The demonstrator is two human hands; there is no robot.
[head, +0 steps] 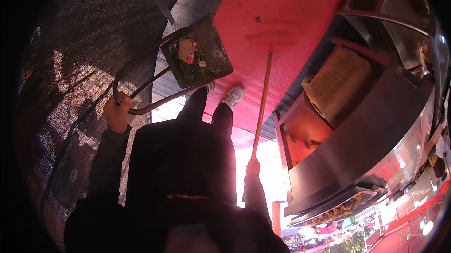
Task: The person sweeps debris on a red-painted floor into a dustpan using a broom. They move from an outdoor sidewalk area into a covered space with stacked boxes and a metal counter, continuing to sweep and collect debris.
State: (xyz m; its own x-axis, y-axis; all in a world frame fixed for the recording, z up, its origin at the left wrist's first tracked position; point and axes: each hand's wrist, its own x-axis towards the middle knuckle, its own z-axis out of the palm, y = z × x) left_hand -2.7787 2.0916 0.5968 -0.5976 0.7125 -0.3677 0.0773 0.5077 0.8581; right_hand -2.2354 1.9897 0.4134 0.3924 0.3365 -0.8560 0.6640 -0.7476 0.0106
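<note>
My left hand (118, 112) grips the bent tube handle (155, 106) of a large square dustpan (212, 45), which stands before my feet. In the pan lie green leaves (188, 71), a torn piece of brown cardboard (186, 49) and scraps of paper. My right hand (252, 167) is closed around the upper end of a wooden broom handle (264, 97). The broom head (270, 39) is blurred and sits over the red floor covering, to the right of the dustpan.
A red textured floor covering (253, 87) runs ahead, with dark bits of debris (258, 19) on it. Dark mesh cloth (81, 87) hangs on the left. A metal counter (356, 147) with a cardboard box (338, 83) on its shelf stands on the right. My shoe (234, 96) is beside the pan.
</note>
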